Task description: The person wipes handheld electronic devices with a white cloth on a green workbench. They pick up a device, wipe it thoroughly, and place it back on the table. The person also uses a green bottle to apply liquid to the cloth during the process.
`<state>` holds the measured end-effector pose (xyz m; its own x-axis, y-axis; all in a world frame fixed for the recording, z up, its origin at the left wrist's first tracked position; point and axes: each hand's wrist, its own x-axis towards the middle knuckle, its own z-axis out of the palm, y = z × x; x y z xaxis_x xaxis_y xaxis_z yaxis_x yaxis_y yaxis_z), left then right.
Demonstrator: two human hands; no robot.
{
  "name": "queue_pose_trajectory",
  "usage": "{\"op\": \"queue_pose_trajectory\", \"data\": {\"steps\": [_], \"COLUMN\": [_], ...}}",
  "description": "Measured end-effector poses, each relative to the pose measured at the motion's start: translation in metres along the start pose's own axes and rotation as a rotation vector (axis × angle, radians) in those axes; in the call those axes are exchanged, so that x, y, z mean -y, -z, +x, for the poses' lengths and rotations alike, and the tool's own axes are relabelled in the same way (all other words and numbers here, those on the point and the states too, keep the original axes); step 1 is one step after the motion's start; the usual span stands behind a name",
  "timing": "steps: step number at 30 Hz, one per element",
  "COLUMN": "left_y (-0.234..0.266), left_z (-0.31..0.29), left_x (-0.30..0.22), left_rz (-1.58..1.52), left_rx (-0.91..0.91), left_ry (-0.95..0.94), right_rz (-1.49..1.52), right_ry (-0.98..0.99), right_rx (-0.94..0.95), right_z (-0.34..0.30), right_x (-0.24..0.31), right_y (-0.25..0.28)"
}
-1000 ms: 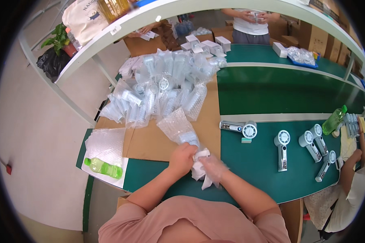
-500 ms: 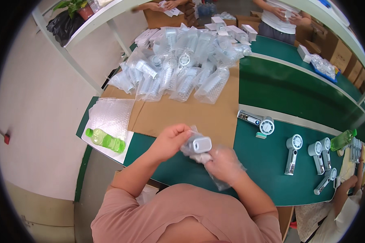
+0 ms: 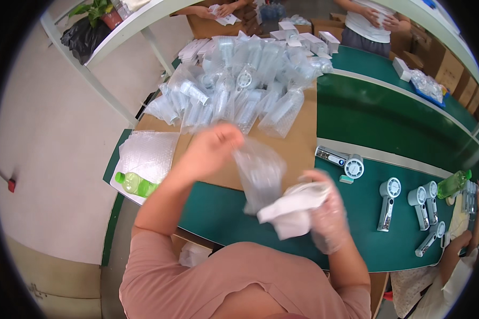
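Observation:
My left hand (image 3: pixel 213 149), raised over the brown cardboard, is closed on the top corner of a clear plastic bag (image 3: pixel 261 165). The bag hangs down, blurred by motion, with a pale grey shape in its lower part that I cannot make out well. To its right my right hand (image 3: pixel 329 220), in a thin clear plastic glove, grips a crumpled white cloth (image 3: pixel 295 210). The cloth overlaps the bag's lower edge; whether they touch I cannot tell. A handheld fan (image 3: pixel 346 162) lies beyond my right hand on the green table.
A pile of bagged handheld fans (image 3: pixel 239 80) covers the far cardboard (image 3: pixel 303 119). Flat bubble bags (image 3: pixel 149 151) and a green bottle (image 3: pixel 135 183) lie at left. Several unwrapped fans (image 3: pixel 388 204) and another green bottle (image 3: pixel 454 184) are at right. A co-worker's arm (image 3: pixel 460 247) shows at lower right.
My hands have moved apart. The left has risen up and away with the bag, which now hangs from it. My right hand has shifted right, and the white cloth shows more fully.

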<state>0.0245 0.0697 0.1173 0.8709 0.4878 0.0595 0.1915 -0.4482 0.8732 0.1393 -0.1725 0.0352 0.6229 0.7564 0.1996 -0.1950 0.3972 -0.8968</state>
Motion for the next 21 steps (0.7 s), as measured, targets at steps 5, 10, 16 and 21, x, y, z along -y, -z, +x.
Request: {"op": "queue_pose_trajectory", "data": {"steps": [5, 10, 16, 21], "left_y": [0.071, 0.087, -0.141, -0.263], "left_z": [0.091, 0.147, 0.097, 0.042], "left_x": [-0.009, 0.084, 0.048, 0.003], "left_rz": [0.408, 0.992, 0.567, 0.248], "left_rx": [-0.743, -0.723, 0.005, 0.435], "left_ry": [-0.404, -0.369, -0.627, -0.852], "right_rz": [0.443, 0.833, 0.851, 0.709], "right_ry": [0.302, 0.434, 0.576, 0.918], "right_rx": [-0.193, -0.241, -0.466, -0.334], "right_z": [0.001, 0.003, -0.003, -0.047], "right_x": [-0.001, 0.028, 0.055, 0.078], "right_y": [0.105, 0.137, 0.14, 0.178]}}
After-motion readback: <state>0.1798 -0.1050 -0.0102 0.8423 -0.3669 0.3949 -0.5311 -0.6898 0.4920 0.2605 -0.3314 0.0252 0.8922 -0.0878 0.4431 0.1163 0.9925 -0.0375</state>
